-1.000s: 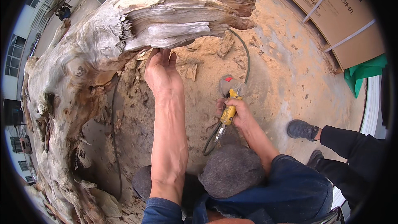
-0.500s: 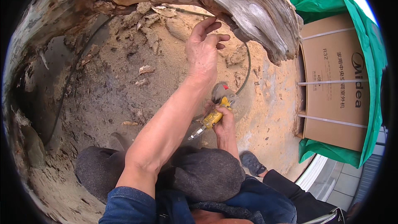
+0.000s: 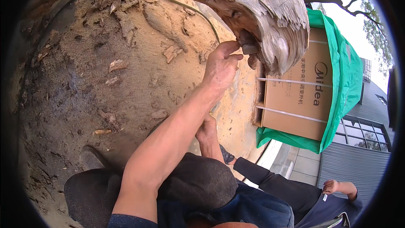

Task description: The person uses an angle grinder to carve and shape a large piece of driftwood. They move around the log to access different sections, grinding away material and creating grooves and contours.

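My left hand (image 3: 221,68) is raised under the end of a weathered driftwood-like log (image 3: 280,21). Its fingers are apart, with the tips at a dark, knobby hollow on the log's underside. Lower down, partly behind my left forearm, my right hand (image 3: 206,131) is closed around a yellow angle grinder (image 3: 212,112). Only a sliver of the grinder's body shows now; its disc and metal fitting are hidden.
Sandy sawdust, bark pieces (image 3: 118,64) and a dark hose (image 3: 185,5) lie on the ground. Right of the log stands a strapped cardboard box (image 3: 295,97) under a green cover (image 3: 337,93). Another person in dark trousers (image 3: 274,181) is close on my right.
The view has shifted right and up. My left hand has come to the log's hollow. The grinder, plainly visible before in my right hand, is now mostly hidden behind my left arm.
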Demonstrator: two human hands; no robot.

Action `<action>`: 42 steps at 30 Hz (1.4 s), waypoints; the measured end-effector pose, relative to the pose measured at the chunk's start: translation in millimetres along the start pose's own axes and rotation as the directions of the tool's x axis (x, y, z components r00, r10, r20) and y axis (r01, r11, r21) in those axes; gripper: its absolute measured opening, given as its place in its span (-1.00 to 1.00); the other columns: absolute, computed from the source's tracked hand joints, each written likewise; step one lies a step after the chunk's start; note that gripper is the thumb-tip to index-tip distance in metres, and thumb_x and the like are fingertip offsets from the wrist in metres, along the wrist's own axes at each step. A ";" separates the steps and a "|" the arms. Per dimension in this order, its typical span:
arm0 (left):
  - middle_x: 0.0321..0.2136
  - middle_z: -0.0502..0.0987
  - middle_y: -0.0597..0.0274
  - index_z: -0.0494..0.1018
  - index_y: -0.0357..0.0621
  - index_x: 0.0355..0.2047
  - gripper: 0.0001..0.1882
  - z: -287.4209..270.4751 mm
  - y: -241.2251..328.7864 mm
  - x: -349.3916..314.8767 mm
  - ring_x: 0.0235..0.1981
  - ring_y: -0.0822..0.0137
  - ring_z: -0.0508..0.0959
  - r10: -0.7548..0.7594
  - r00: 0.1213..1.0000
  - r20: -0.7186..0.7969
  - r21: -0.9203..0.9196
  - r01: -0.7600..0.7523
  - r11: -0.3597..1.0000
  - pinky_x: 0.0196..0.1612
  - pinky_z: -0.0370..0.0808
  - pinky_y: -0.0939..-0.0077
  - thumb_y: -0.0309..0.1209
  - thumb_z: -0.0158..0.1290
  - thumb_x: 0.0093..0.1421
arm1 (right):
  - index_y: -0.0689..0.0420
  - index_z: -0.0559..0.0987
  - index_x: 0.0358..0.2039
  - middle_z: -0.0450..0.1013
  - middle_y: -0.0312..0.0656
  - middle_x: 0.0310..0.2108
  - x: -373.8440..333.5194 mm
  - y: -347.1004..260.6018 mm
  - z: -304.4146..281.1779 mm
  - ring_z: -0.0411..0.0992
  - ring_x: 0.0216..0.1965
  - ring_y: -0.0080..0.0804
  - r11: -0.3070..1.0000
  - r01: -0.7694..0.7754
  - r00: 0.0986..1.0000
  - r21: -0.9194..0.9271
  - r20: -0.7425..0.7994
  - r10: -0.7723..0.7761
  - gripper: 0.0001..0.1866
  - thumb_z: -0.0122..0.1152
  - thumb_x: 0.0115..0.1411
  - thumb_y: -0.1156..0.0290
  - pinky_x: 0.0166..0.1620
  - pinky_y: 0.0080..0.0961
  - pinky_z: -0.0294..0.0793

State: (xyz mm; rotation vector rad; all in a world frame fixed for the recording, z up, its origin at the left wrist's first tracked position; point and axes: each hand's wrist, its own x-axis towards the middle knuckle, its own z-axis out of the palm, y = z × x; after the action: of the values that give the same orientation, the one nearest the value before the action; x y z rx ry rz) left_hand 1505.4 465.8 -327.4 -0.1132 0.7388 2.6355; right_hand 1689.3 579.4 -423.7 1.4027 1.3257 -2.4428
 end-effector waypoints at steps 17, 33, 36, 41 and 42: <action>-0.08 0.63 0.08 0.49 -0.33 0.08 -0.67 10.6 -38.8 33.8 -0.09 0.23 0.63 0.031 0.980 -0.198 -0.112 -0.054 0.992 0.02 0.55 0.33 -0.43 -0.02 0.38 | 0.47 0.52 0.06 0.60 0.06 -0.03 -10.5 -0.8 -4.6 0.61 -0.04 -0.10 0.998 -0.033 0.999 0.047 -0.015 0.033 -0.64 0.16 0.30 0.54 0.11 -0.12 0.64; 0.20 0.39 0.03 0.30 -0.14 0.24 -0.60 10.3 14.5 46.6 0.05 -0.19 0.51 -0.301 0.948 0.103 -0.568 0.305 0.765 0.18 0.45 -0.37 -0.40 -0.23 0.44 | 0.33 0.45 0.19 0.56 0.02 0.04 3.5 -11.6 1.8 0.57 0.05 -0.06 0.997 -0.082 0.993 0.013 0.081 0.081 -0.43 0.10 0.11 0.61 0.23 -0.09 0.54; 0.07 0.43 -0.05 0.37 -0.28 0.05 -0.69 19.5 9.5 57.8 -0.08 -0.20 0.54 -0.350 0.937 0.005 -0.516 0.302 0.802 0.06 0.55 -0.29 -0.46 -0.25 0.40 | 0.32 0.46 0.17 0.56 0.02 0.03 13.2 -7.8 -3.3 0.57 0.05 -0.09 0.997 -0.069 0.994 0.023 0.083 0.067 -0.45 0.10 0.10 0.60 0.22 -0.08 0.54; -0.01 0.55 -0.05 0.46 -0.37 0.00 -0.66 24.5 2.2 54.3 -0.18 0.04 0.60 -0.288 0.947 -0.144 -0.374 0.218 0.902 -0.12 0.58 0.12 -0.43 -0.23 0.41 | 0.26 0.54 0.04 0.59 -0.10 -0.10 13.1 -16.4 0.8 0.58 -0.02 -0.19 0.999 -0.040 0.996 0.001 0.076 0.040 -0.56 0.13 0.09 0.61 0.19 -0.21 0.54; 0.00 0.56 -0.05 0.47 -0.37 0.01 -0.64 21.7 3.1 53.4 -0.19 0.08 0.61 -0.234 0.963 -0.133 -0.339 0.177 0.924 -0.15 0.58 0.19 -0.42 -0.23 0.42 | 0.25 0.55 0.02 0.59 -0.12 -0.12 17.5 -15.9 -4.4 0.58 -0.04 -0.20 1.000 -0.022 0.997 -0.006 0.073 0.022 -0.57 0.14 0.09 0.61 0.18 -0.23 0.54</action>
State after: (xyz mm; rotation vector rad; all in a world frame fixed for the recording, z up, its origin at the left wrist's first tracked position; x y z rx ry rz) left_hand 1455.9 493.5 -317.0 -0.4893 0.3136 2.5399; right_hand 1675.6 598.8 -426.9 1.3057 1.2931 -2.4499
